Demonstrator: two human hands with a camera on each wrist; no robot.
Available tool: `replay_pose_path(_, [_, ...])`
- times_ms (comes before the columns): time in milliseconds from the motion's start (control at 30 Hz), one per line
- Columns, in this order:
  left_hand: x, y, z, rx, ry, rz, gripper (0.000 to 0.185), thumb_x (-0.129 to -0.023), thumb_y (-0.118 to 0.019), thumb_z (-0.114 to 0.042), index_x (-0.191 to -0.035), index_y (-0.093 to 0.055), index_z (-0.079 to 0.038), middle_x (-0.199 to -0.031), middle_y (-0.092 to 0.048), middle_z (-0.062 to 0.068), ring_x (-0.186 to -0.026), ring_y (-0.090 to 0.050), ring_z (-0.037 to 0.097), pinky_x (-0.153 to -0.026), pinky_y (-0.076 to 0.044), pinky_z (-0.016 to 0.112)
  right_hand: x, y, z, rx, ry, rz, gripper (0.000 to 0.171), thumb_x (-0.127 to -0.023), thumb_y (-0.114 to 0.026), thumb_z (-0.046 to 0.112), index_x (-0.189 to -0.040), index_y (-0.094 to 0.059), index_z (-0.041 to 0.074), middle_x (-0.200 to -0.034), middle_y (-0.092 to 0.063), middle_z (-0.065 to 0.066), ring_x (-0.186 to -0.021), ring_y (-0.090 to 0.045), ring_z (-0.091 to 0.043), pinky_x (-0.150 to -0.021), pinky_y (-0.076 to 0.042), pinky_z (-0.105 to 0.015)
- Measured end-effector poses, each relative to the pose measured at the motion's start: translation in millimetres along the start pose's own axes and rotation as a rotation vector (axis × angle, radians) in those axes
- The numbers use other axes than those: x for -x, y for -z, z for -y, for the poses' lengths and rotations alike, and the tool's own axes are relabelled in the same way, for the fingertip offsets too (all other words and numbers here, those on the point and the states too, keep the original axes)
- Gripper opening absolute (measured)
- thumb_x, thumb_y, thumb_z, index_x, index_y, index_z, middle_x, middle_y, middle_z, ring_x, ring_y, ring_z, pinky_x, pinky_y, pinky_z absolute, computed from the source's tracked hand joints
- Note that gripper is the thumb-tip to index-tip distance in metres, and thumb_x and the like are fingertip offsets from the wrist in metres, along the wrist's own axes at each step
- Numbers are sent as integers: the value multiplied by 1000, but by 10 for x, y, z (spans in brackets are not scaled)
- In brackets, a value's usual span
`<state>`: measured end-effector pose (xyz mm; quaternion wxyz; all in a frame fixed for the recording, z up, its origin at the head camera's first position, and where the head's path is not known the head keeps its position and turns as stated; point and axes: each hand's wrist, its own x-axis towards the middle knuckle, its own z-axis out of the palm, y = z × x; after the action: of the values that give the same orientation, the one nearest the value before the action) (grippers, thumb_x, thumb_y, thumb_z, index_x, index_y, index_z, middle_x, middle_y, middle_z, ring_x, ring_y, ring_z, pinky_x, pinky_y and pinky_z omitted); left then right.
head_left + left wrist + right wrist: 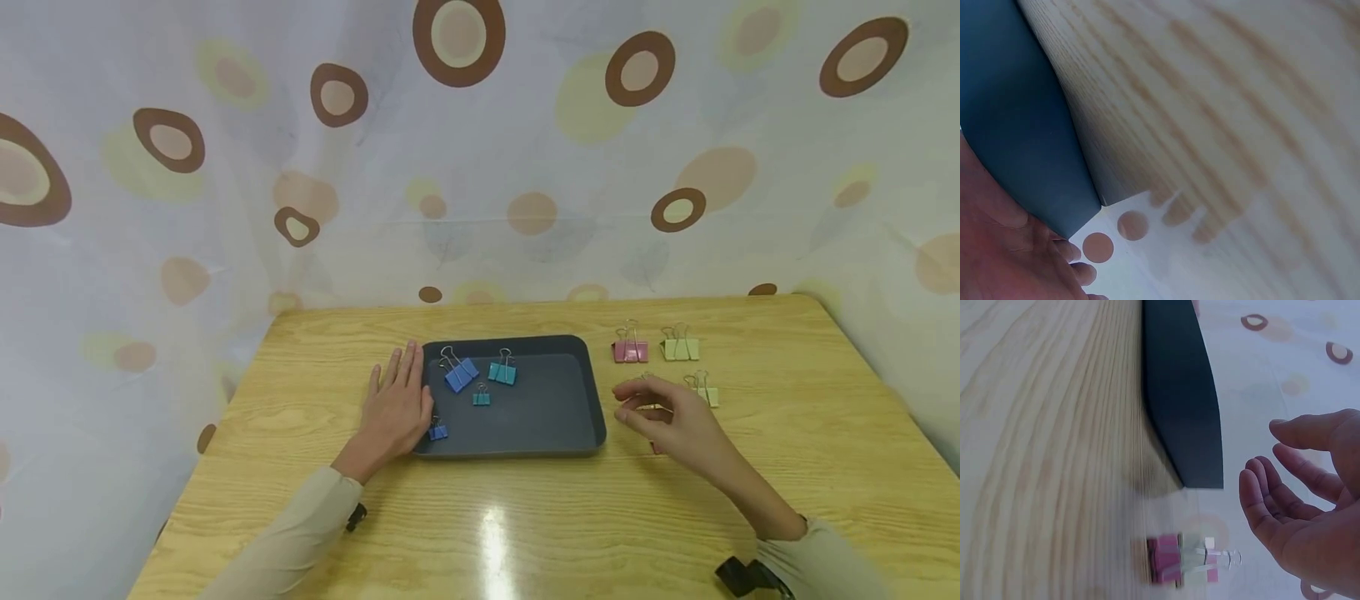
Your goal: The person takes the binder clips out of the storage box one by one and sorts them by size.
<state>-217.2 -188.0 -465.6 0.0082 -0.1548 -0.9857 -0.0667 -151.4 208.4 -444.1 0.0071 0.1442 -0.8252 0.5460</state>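
My left hand (395,408) lies with straight fingers along the left side of a dark grey tray (555,408); in the left wrist view its palm touches the tray's outer wall. Inside the tray are a large blue binder clip (461,376), a teal binder clip (502,373), a small teal clip (481,400) and a small blue clip (438,432). My right hand (678,421) hovers right of the tray, fingers loosely bent, thumb apart from the fingertips in the right wrist view, holding nothing. Beneath it, clips are partly hidden, including a reddish one (656,448).
Behind my right hand stand a pink binder clip (630,351) and a pale green clip (681,349). A smaller pale yellow-green clip (708,397) sits beside that hand. The wooden table (525,517) ends against a patterned curtain (495,150).
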Motion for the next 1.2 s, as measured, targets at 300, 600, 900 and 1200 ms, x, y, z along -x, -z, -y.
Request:
replay_pose_path(300, [2,-3,4,2,4,-1,64,-110,-37,-26,-163,-15,2,-170,-13,16,-156,-15,38,-122,-15,61,-293,-470,122,-21,81,39,25,-93,-74,0,-117,-69,0,-116,-68,-22,-97,-69,-23,-83,-59,-29])
replay_pose_path(600, [-20,-11,14,3,7,24,64,-110,-34,-27,-163,-12,1,-171,-10,15,-156,-13,37,-122,-13,61,-590,-902,116,20,44,91,30,-92,-75,3,-120,-67,-4,-114,-69,-20,-97,-70,-26,-83,-59,-33])
replay_pose_path(900, [-51,-54,5,-17,1,32,65,-110,-33,-28,-164,-11,1,-171,-10,15,-156,-12,37,-122,-13,60,-801,-1261,117,102,-2,84,29,-87,-77,-2,-115,-71,-5,-107,-73,-16,-91,-72,-24,-80,-60,-35])
replay_pose_path(1200, [-15,-47,47,-10,-3,-15,64,-109,-37,-26,-163,-16,2,-170,-14,16,-156,-15,38,-121,-16,62,-968,-1520,157,165,-81,55,23,-84,-81,-1,-106,-75,0,-100,-75,-9,-83,-70,-17,-78,-58,-36])
